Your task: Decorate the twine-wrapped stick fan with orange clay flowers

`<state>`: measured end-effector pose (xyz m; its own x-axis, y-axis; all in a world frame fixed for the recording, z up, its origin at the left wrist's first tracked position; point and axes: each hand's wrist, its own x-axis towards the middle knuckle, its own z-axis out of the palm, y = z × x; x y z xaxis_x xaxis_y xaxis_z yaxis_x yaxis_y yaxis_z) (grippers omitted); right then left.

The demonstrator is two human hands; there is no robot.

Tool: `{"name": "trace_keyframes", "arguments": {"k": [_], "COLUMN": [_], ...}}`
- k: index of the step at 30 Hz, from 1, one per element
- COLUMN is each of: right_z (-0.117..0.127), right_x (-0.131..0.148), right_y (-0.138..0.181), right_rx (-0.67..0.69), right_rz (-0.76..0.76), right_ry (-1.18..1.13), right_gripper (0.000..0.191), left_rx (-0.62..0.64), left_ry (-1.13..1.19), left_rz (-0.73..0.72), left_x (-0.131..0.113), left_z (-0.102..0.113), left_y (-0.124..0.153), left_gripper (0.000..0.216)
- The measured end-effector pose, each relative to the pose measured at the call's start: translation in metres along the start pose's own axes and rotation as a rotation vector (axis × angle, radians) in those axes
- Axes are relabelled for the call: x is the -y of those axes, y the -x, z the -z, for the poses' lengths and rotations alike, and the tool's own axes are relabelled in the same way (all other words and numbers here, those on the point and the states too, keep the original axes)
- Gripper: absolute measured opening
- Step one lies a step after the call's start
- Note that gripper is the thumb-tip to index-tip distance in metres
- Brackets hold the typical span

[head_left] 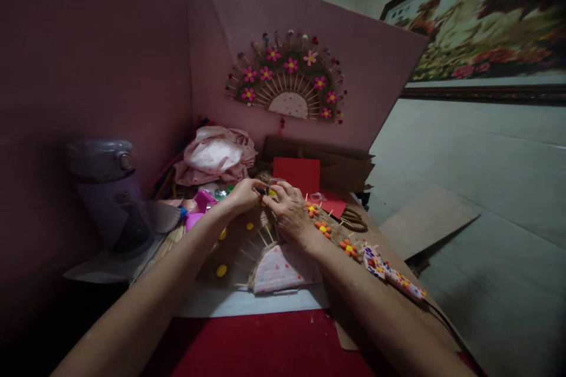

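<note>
My left hand (246,195) and my right hand (292,215) meet fingertip to fingertip over the upper edge of a half-round craft fan (283,268). Both are closed in a pinch, and a small dark and yellow bit shows between them, too small to name. The fan has a pale spotted cloth centre, thin sticks and brown twine. Orange flowers with yellow middles (322,228) sit along its right side, partly behind my right forearm. Yellow discs (221,271) lie on its left side.
A glue gun wrapped in flowered material (391,274) lies at right, its cord trailing forward. A purple bottle (112,200) stands at left. Behind are crumpled spotted cloth (216,156), red paper (296,174) and cardboard (345,168). A finished-looking fan (288,79) hangs on the pink panel.
</note>
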<state>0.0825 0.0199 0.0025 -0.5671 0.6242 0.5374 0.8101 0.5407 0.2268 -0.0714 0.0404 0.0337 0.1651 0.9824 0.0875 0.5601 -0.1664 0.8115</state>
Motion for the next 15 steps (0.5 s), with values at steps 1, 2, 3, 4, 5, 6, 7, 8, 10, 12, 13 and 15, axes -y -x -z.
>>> {"name": "trace_keyframes", "arguments": {"k": [1, 2, 3, 4, 5, 6, 7, 8, 10, 12, 13, 15], "right_z": [0.0007, 0.0014, 0.0022, 0.0029, 0.0036, 0.0043, 0.0048, 0.0052, 0.0059, 0.0060, 0.0057, 0.0043], "right_x": [0.0003, 0.0005, 0.0003, -0.0002, -0.0011, -0.0022, -0.0035, -0.0048, -0.0064, -0.0065, -0.0060, -0.0046], "right_y": [-0.0004, -0.0006, -0.0007, -0.0006, -0.0004, 0.0000, 0.0004, 0.0009, 0.0015, 0.0013, 0.0008, -0.0009], "right_rx": [0.002, 0.004, 0.005, 0.005, 0.001, -0.005, -0.013, -0.024, -0.039, -0.042, -0.041, -0.037], "right_rz": [0.001, 0.003, 0.002, -0.004, -0.019, -0.045, -0.077, -0.111, -0.160, -0.166, -0.159, -0.152], "right_ry": [-0.002, -0.008, -0.020, -0.039, -0.064, -0.092, -0.120, -0.145, -0.181, -0.200, -0.207, -0.220], "right_gripper": [0.031, 0.031, 0.031, 0.031, 0.031, 0.032, 0.034, 0.034, 0.034, 0.032, 0.032, 0.031], "left_rx": [-0.001, -0.004, -0.008, -0.012, -0.019, -0.024, -0.030, -0.035, -0.047, -0.054, -0.056, -0.050], "left_ry": [-0.008, -0.019, -0.028, -0.035, -0.041, -0.046, -0.051, -0.055, -0.058, -0.051, -0.045, -0.022], "left_rz": [0.001, 0.002, 0.003, 0.001, -0.004, -0.011, -0.016, -0.019, -0.025, -0.028, -0.029, -0.023], "left_x": [0.0002, 0.0006, 0.0011, 0.0015, 0.0019, 0.0023, 0.0024, 0.0025, 0.0024, 0.0021, 0.0019, 0.0014], "left_z": [-0.0001, -0.0002, -0.0003, -0.0004, -0.0005, -0.0004, -0.0003, -0.0002, 0.0002, 0.0005, 0.0006, 0.0007], "left_y": [-0.0003, -0.0008, -0.0012, -0.0016, -0.0019, -0.0021, -0.0021, -0.0020, -0.0016, -0.0010, -0.0007, -0.0002], "left_gripper": [0.053, 0.052, 0.052, 0.051, 0.050, 0.050, 0.049, 0.048, 0.047, 0.044, 0.043, 0.041]}}
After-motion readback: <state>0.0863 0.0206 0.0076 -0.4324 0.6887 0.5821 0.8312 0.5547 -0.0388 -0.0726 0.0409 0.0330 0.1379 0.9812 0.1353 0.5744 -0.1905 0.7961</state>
